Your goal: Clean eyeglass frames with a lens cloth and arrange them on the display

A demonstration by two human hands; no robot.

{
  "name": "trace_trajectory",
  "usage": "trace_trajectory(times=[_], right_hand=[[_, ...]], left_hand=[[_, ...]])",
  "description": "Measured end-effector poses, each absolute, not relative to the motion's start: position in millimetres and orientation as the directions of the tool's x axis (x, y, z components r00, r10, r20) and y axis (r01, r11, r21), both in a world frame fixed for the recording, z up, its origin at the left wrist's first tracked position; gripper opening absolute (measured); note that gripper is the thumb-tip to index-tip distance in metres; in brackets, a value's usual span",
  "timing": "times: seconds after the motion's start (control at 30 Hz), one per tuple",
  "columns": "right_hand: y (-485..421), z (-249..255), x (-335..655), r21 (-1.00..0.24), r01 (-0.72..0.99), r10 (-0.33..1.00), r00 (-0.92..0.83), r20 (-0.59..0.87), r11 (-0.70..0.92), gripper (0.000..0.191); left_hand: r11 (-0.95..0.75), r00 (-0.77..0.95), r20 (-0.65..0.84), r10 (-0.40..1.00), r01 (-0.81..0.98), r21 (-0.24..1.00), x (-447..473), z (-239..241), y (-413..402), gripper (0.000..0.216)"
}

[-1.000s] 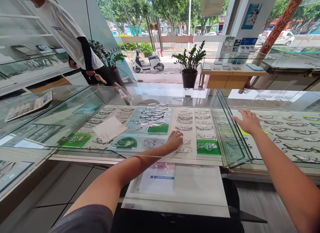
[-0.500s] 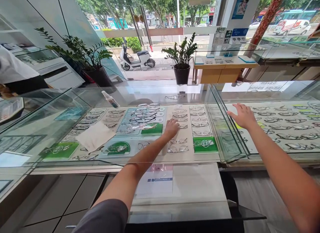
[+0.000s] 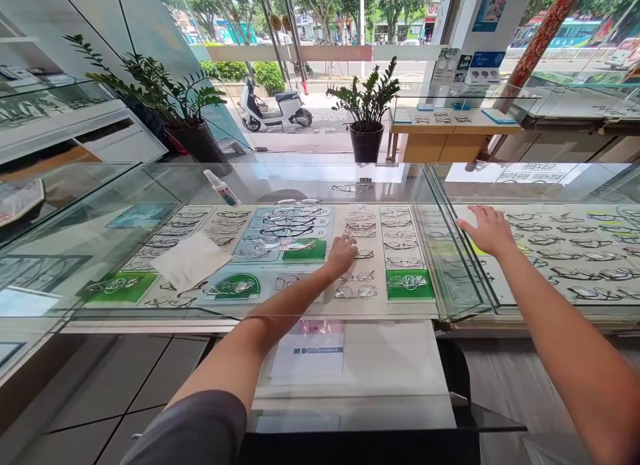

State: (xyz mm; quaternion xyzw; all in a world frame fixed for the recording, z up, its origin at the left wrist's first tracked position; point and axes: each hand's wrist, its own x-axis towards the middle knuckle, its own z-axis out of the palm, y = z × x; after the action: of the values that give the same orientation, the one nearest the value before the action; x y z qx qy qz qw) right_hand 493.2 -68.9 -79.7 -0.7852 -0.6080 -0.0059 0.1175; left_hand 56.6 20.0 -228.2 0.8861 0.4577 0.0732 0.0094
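My left hand [image 3: 343, 256] rests over the glass display case [image 3: 300, 312], fingers bent and slightly apart, palm hidden. Nothing shows in it. Beside its fingertips is a column of eyeglasses [image 3: 361, 228] under the glass. My right hand [image 3: 487, 230] lies on the glass near the joint of two cases, thumb stretched out to the left and fingers spread, holding nothing. A white cloth [image 3: 191, 260] lies on the glass to the left. Behind it lies a tilted spray bottle [image 3: 222, 188] with a white nozzle.
Several eyeglasses [image 3: 583, 242] fill the right-hand case. Green display stands [image 3: 410, 284] sit inside the left one. A paper [image 3: 309, 352] is on the lower shelf before me. Beyond the cases stand a potted plant [image 3: 367, 128] and a wooden display table [image 3: 445, 142].
The view has shifted slightly. My hands hold nearly the same places on the glass. The person at the far left has gone out of view.
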Motion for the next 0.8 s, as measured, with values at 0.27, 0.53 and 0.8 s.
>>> trace_trajectory(times=[0.27,0.53,0.8], right_hand=[[-68.9,-79.5,492.2,-0.194,0.954,0.952,0.261,0.160,-0.229,0.084],[-69.6,-81.1,493.5,-0.183,0.956,0.952,0.259,0.161,-0.229,0.086],[-70.7,-81.7,493.4,-0.153,0.960,0.952,0.257,0.166,-0.233,0.085]], left_hand=[[-0.593,0.582,0.123,0.804,0.801,0.085,50.8,-223.9,9.3,0.027],[-0.538,0.519,0.184,0.835,0.839,0.075,56.1,-209.6,29.5,0.027],[-0.500,0.479,0.207,0.853,0.863,0.065,81.9,-221.7,83.8,0.025]])
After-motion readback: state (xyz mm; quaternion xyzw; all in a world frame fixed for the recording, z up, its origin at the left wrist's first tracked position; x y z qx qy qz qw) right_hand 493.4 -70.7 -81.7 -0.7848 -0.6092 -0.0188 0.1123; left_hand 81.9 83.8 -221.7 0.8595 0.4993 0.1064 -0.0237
